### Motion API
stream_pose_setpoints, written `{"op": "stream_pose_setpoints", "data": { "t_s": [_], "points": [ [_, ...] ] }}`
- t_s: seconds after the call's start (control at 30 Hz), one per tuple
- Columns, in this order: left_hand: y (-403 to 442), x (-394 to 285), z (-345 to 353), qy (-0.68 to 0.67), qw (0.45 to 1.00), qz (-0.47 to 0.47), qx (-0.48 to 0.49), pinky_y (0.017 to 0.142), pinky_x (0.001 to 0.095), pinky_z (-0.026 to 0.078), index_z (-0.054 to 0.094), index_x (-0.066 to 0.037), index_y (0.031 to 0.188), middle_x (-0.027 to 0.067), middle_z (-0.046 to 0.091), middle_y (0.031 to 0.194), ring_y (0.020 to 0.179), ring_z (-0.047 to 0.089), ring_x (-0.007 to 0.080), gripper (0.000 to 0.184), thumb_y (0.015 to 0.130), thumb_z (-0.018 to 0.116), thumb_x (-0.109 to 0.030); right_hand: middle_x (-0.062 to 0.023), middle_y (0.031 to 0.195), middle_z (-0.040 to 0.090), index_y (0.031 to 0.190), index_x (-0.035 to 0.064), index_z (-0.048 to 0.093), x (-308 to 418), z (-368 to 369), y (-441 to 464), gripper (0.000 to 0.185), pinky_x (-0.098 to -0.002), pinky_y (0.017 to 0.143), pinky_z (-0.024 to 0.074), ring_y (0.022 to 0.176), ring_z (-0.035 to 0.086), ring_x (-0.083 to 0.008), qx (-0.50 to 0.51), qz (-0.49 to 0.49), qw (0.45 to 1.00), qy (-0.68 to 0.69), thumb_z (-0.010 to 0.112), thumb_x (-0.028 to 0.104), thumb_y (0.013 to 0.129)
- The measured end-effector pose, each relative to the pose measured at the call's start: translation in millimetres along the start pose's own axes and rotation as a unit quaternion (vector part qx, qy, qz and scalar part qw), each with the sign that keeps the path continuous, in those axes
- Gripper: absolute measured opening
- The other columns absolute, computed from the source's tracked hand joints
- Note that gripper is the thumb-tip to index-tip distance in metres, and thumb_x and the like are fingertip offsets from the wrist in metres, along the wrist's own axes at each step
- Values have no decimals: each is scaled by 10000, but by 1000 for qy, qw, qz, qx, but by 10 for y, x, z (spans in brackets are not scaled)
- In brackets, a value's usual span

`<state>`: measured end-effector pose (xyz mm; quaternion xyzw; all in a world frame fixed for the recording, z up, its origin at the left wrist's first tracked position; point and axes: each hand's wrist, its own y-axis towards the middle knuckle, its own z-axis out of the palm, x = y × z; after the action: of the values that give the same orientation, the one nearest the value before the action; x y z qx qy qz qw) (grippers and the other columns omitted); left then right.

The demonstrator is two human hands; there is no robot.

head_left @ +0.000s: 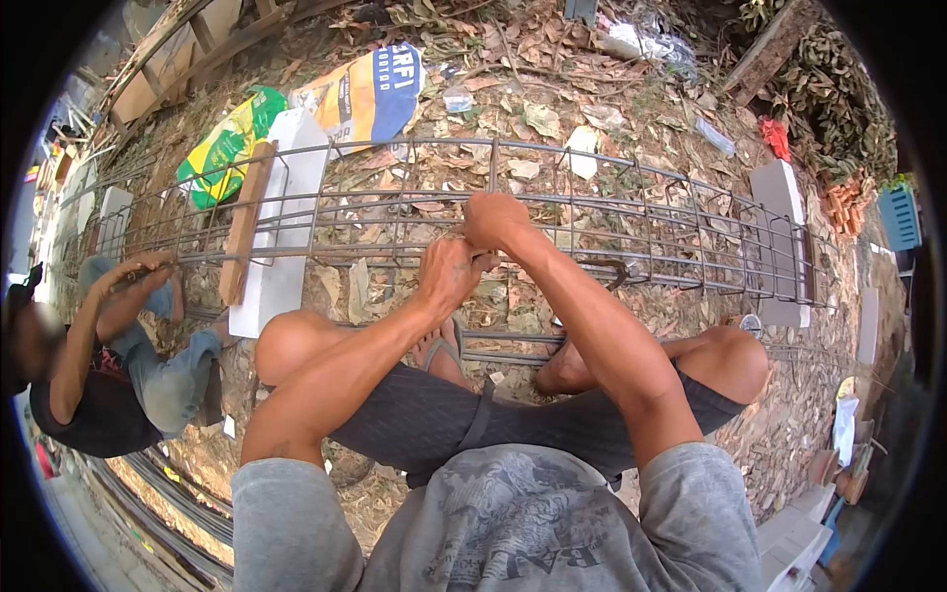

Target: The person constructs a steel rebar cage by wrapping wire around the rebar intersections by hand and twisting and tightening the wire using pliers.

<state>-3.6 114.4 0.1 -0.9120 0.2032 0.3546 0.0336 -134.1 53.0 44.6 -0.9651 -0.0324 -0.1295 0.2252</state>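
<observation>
A long rebar cage [567, 202], made of thin steel bars tied with square stirrups, lies across in front of my knees. My left hand [454, 270] is closed at its near bars, fingers curled down. Just above and to the right, my right hand [495, 219] is closed at the middle bars, touching the left. A stirrup [494, 163] stands up out of the right fist toward the far bar. What lies between the fingertips is hidden. Beside the hands, a dark curved metal piece [614, 266] rests on the near bars.
White blocks [286, 252] [779, 192] support the cage, with a wooden plank [247, 227] on the left one. A co-worker [109, 365] sits at the left, hands at the cage's end. Sacks [370, 99], dry leaves and loose bars [513, 345] lie around.
</observation>
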Motion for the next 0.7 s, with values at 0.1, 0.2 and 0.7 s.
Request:
{"op": "stream_pose_setpoints", "data": {
  "t_s": [0.1,0.2,0.7],
  "points": [
    [-13,-1,-6,-10,1000,-7,17,649,468,534,813,-53,973,236,686,717,636,676,401,235,853,791,-253,-220,869,751,885,-6,760,-241,58,32,370,-441,741,539,776,721,-301,-11,-51,978,200,692,357,913],
    [-40,-20,-29,-31,999,7,6,646,454,536,812,-50,975,222,689,711,636,679,395,233,867,774,-253,-77,769,699,931,-13,742,-384,53,-309,385,-362,703,511,679,643,-220,29,31,815,578,718,371,919],
    [43,47,-130,-57,992,79,83,638,384,522,789,-59,1039,167,738,804,690,706,305,186,922,716,-184,-176,894,728,1256,-8,669,-168,737,-1167,380,-424,733,556,787,740,-325,-218,111,878,412,694,154,912]
  ]
}}
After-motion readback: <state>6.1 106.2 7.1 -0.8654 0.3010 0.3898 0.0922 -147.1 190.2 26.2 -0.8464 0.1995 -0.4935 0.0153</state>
